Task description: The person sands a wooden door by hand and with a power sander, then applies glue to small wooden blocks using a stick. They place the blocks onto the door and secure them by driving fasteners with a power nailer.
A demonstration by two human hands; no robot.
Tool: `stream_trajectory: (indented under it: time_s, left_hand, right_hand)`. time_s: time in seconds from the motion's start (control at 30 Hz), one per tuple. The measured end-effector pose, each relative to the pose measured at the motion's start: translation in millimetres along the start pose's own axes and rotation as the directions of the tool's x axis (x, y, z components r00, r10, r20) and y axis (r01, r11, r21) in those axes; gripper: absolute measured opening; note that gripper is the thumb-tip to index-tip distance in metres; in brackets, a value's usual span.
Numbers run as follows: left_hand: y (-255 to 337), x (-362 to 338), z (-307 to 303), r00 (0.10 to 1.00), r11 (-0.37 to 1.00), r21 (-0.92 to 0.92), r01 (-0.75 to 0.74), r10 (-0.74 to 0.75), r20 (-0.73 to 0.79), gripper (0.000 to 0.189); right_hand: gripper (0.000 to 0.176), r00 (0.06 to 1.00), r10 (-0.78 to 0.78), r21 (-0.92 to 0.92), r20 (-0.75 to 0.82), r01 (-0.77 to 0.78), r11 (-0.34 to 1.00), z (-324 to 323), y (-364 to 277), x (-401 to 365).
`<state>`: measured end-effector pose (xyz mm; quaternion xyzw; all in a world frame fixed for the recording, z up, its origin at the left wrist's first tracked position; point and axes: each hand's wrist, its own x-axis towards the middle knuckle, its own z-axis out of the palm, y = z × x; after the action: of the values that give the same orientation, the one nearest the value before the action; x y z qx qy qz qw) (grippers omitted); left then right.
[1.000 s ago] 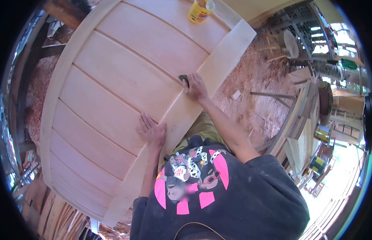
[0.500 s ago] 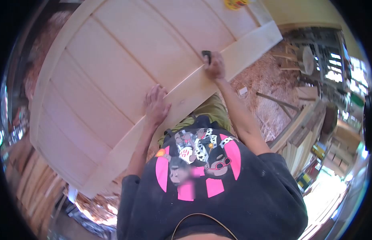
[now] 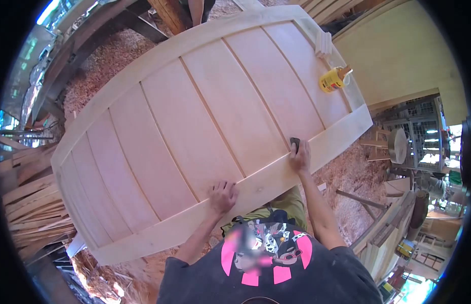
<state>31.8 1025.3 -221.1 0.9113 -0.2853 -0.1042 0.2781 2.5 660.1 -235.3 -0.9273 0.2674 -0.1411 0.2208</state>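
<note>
A large pale wooden door-like panel (image 3: 215,111) with a curved far edge and several grooves lies before me. Along its near side runs a flat wooden rail (image 3: 265,188). My right hand (image 3: 300,161) grips a small dark block (image 3: 294,142), where a groove meets the rail's inner edge. What the block is made of, I cannot make out. Farther left, my left hand (image 3: 223,197) rests on the rail and panel, fingers spread and holding nothing.
A yellow tub (image 3: 330,81) with a wooden stick stands on the panel's right part, near stacked small wood pieces (image 3: 323,44). Wood strips (image 3: 35,207) lie at left, a plywood sheet (image 3: 402,61) at right. Shavings (image 3: 111,66) cover the floor.
My view has tilted up, so the panel's far edge, the whole tub and the stacked pieces now show. Both hands stay close to the same places on the rail.
</note>
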Motion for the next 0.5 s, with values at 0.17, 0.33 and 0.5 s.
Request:
stream_trajectory:
  time_s: [0.17,0.33,0.5]
  left_hand:
    - [5,0,7,0.999,0.998,-0.049,0.045,-0.045,0.004,0.020]
    - [5,-2,13,0.996,0.996,-0.015,0.086,-0.085,0.010,0.019]
    - [-2,-1,24,0.996,0.995,-0.074,0.065,-0.069,-0.054,0.018]
  right_hand:
    - [0.022,0.998,-0.035,-0.028,-0.051,0.034,0.999,2,8,1]
    - [0.021,0.996,-0.046,-0.043,-0.070,0.043,0.998,14,28,-1]
    - [0.021,0.999,0.020,-0.016,-0.033,-0.020,1.000,1,12,2]
